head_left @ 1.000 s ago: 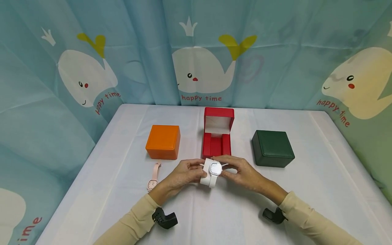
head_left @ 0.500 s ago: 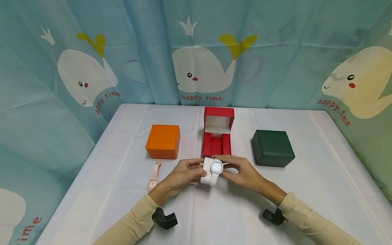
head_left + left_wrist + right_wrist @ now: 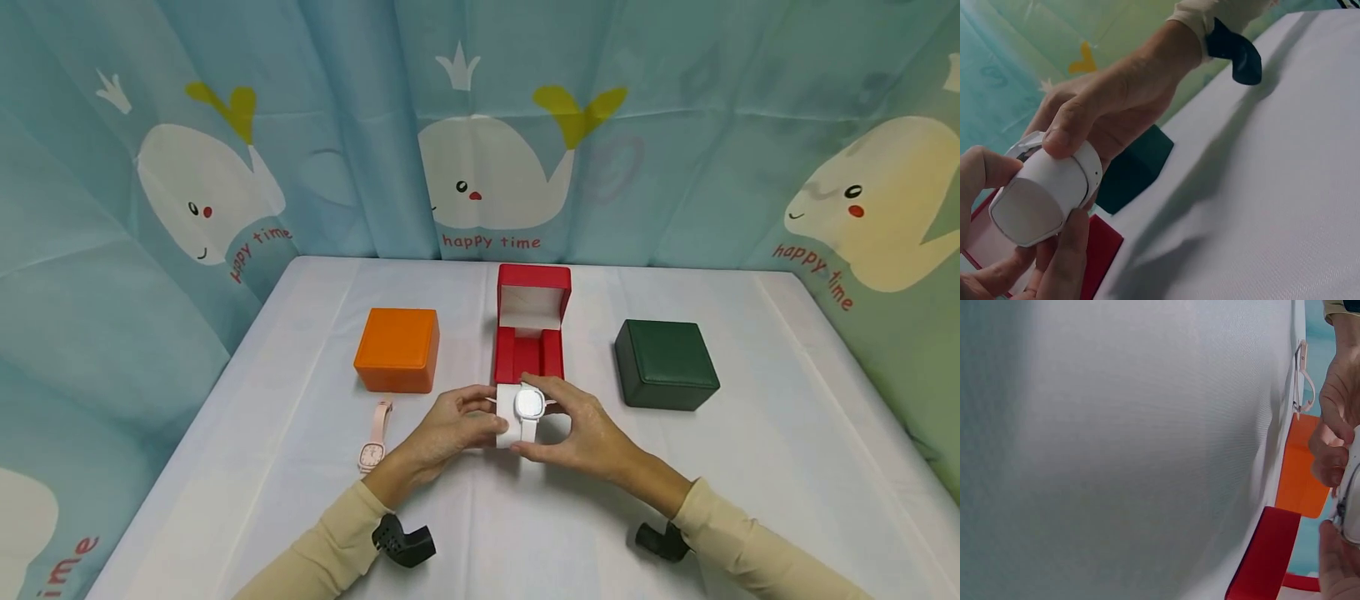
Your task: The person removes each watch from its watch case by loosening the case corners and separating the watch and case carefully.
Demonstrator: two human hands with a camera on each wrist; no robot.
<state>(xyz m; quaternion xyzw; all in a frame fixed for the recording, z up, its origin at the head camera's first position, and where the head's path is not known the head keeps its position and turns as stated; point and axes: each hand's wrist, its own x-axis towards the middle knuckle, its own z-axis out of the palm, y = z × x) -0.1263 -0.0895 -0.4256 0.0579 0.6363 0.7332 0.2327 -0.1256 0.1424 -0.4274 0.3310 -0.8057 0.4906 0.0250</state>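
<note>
Head view: I see the left hand pinching one end of the white cushion, thumb on the near side. The right hand grips the white watch fastened round that cushion; compared with the earlier frames, its thumb has shifted from beside the dial to the near end of the strap, fingers at the far end. Cushion and watch, tilted before, now stand straighter, just in front of the red box; I cannot tell whether they touch it. The red box has a raised lid with pale lining. The orange box and green box are closed, smooth and leather-like. The pink watch lies on the creased white cloth.

Left wrist view: I read the cushion's end face as smooth and rounded, edged by a seam. The strap, with small holes, wraps round behind it; the right thumb presses at its edge.

Right wrist view: cushion and watch are cut off at the frame edge, between both hands. The cloth shows a fine weave.
</note>
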